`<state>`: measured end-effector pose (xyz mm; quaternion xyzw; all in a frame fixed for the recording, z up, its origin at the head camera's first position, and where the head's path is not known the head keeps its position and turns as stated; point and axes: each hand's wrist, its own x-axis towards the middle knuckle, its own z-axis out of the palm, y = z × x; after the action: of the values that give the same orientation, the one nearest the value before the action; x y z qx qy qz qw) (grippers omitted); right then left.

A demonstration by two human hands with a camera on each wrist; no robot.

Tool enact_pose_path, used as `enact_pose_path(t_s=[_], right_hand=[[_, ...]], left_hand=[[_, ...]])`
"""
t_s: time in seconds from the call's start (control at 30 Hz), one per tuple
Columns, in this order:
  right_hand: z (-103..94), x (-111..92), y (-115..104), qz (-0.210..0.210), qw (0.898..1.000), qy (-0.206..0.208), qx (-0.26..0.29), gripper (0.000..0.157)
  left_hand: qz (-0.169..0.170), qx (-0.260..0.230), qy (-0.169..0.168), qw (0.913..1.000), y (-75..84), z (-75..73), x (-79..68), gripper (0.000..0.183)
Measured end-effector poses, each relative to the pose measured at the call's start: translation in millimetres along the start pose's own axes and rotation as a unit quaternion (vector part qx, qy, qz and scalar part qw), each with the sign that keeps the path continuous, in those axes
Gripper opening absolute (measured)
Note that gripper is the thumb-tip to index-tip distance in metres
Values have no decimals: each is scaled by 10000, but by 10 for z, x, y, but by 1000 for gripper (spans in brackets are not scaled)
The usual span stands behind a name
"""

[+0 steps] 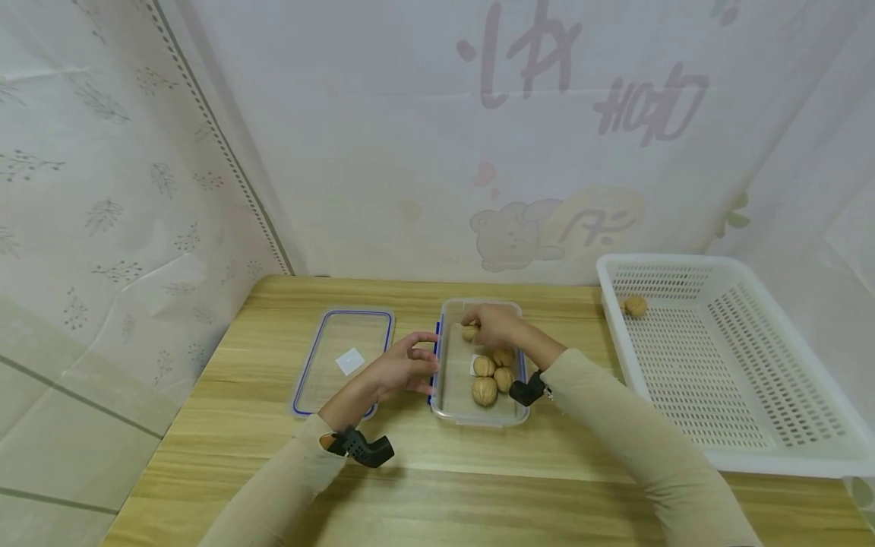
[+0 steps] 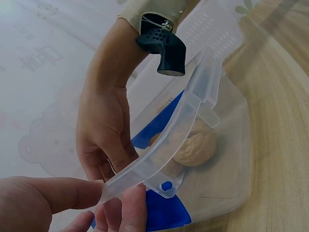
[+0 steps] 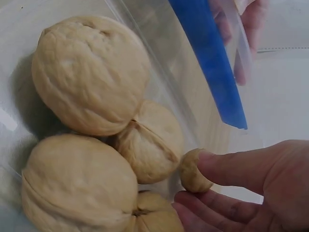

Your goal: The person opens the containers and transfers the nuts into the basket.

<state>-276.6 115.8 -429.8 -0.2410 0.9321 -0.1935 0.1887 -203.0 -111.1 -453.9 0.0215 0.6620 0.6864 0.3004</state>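
A clear plastic food container (image 1: 454, 406) with blue side latches holds several walnuts (image 1: 484, 390). Over its far part, my right hand (image 1: 497, 325) pinches a walnut (image 3: 193, 171) between thumb and fingers. The other walnuts lie grouped toward the container's near right side, seen large in the right wrist view. At the left side, my left hand (image 1: 403, 366) grips the container's rim (image 2: 140, 174), its thumb on one side and fingers by the blue latch (image 2: 166, 210).
A clear lid (image 1: 324, 334) with a blue seal lies left of the container on the wooden table (image 1: 437, 486). To the right stands a white perforated basket (image 1: 618, 334) with walnuts (image 1: 636, 306) in its far left corner. A printed curtain (image 1: 383, 152) hangs behind.
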Motion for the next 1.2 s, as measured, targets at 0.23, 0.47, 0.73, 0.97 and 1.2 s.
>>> enact_pose_path(t_s=[0.23,0.47,0.73,0.97,1.2], right_hand=[[82,55,10,34,9988,161,467,38],[105,50,-1,102,9966,158,799,31],[104,57,-4,-38,9965,100,825,27],[73,29,5,-232,9947,-13,1001,27],[-8,-20,63,-725,9870,-267,1406,32]], left_hand=[[-10,37,-15,10000,7,2,-7,59],[-6,43,-6,10000,1,-3,-4,59],[-17,45,22,10000,-12,-14,9,60],[9,10,-7,10000,-17,-21,20,61],[22,13,-19,10000,-5,-11,10,62]])
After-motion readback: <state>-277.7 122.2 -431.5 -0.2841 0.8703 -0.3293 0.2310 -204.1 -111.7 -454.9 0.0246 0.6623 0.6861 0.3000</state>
